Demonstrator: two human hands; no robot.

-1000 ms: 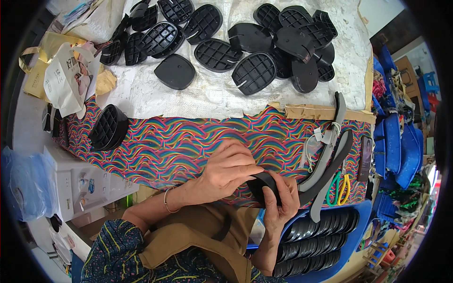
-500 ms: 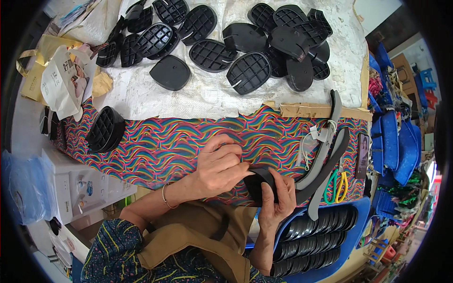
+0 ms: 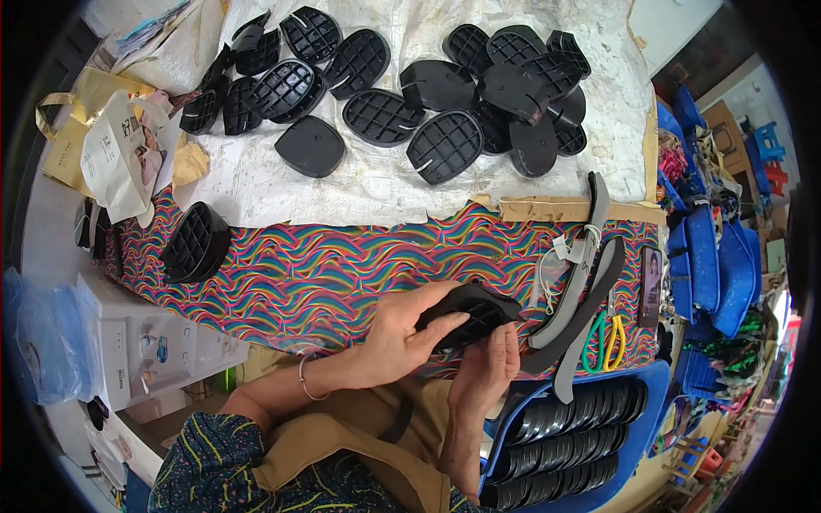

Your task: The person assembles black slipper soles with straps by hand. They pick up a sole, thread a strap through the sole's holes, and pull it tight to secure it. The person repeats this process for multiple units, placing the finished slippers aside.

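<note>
A black plastic shoe heel (image 3: 481,318) with a ribbed, grid-patterned hollow side is held over the patterned cloth in front of me. My left hand (image 3: 398,338) grips its left end, thumb across the ribbed side. At its near right edge, the fingers of my right hand (image 3: 489,363) are pinched together against it. A dark smooth band runs along the heel's far edge; whether it is a separate strip I cannot tell. To my right lie long curved grey and black strips (image 3: 586,295). Farther left on the cloth stands a stack of black heels (image 3: 197,243).
Many loose black heels (image 3: 375,116) lie on a white sheet (image 3: 342,201) at the back. A blue bin (image 3: 657,402) at lower right holds rows of black pieces. Green- and yellow-handled scissors (image 3: 616,344) and a phone (image 3: 651,286) lie right. Paper bags (image 3: 120,162) stand left.
The heel has been turned so its ribbed side shows. My left hand has moved from pinching its edge to gripping its left end; my right hand has shifted slightly lower and left.
</note>
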